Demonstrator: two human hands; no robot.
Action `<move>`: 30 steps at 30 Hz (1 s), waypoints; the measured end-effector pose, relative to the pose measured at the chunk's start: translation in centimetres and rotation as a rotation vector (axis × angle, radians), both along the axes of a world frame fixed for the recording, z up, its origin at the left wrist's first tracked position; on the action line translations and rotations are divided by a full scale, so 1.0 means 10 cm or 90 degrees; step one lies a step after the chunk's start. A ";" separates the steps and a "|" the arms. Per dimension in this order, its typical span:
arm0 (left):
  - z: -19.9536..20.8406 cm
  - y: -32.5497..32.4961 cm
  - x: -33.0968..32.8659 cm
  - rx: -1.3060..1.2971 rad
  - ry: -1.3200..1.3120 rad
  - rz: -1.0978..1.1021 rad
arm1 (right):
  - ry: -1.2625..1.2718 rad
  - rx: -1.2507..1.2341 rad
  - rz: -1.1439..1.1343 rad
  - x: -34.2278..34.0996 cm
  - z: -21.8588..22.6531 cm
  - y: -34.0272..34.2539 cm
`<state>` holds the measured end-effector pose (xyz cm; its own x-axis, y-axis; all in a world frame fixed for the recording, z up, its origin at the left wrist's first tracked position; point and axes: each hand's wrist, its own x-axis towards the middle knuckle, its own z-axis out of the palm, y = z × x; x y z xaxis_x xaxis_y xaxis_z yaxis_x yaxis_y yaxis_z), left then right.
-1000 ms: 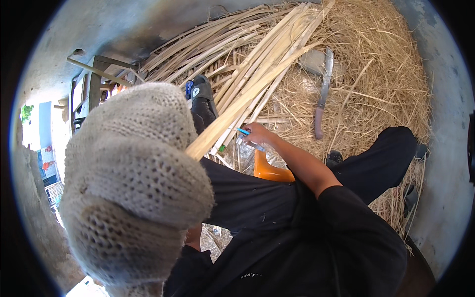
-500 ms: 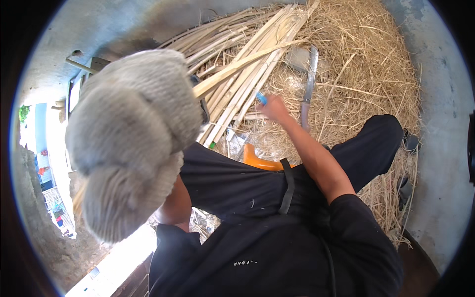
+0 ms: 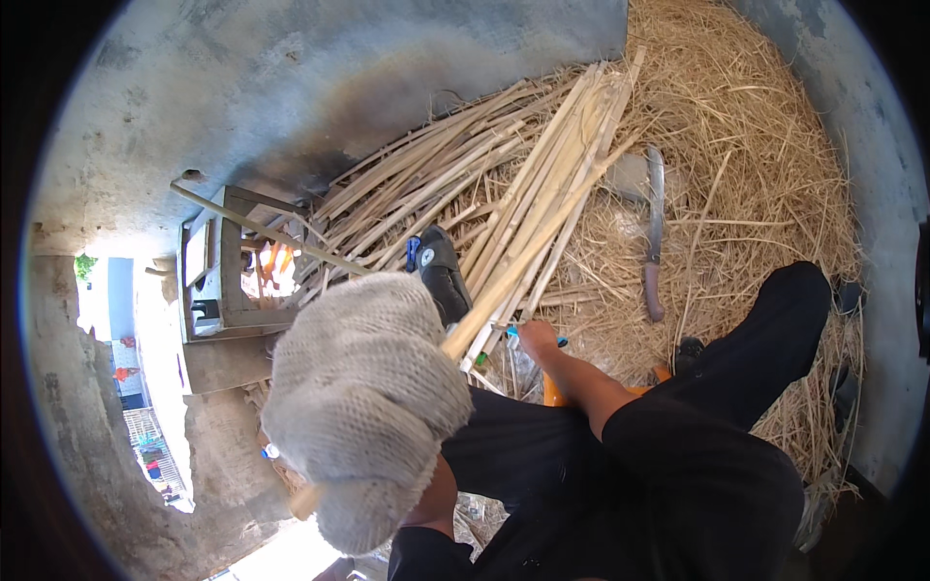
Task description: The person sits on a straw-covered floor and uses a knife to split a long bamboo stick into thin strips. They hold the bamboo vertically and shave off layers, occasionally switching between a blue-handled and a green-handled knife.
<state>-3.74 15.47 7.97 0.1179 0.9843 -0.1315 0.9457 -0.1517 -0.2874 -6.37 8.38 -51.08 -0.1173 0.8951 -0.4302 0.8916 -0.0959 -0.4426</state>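
My left hand [image 3: 368,412], in a thick grey knitted glove, is closed around a long pale wooden strip [image 3: 523,257]. One end of the strip sticks out below the glove; the rest slants up and right over other strips. My bare right hand [image 3: 539,339] is closed on a small blue-handled tool [image 3: 511,331] near the strip, just beyond the glove. Its metal end is too small to tell what kind it is, and I cannot tell whether it touches the strip. A large knife [image 3: 656,218] with a brownish handle lies on the straw, right of my right hand.
Many long pale strips [image 3: 426,169] lie piled toward the wall. Straw [image 3: 746,116] covers the floor at the right. My shod foot [image 3: 443,276] rests by the strips. A wooden box-like frame [image 3: 228,281] stands left, and something orange [image 3: 553,392] shows beneath me.
The view has shifted, bringing more of the left wall and frame into sight. My right hand with the blue-handled tool has come nearer my gloved left hand, which still holds the strip.
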 end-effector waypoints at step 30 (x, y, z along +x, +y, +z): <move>-0.85 0.13 -0.59 0.215 -0.152 -0.175 | 0.011 0.049 0.113 1.65 1.13 -0.27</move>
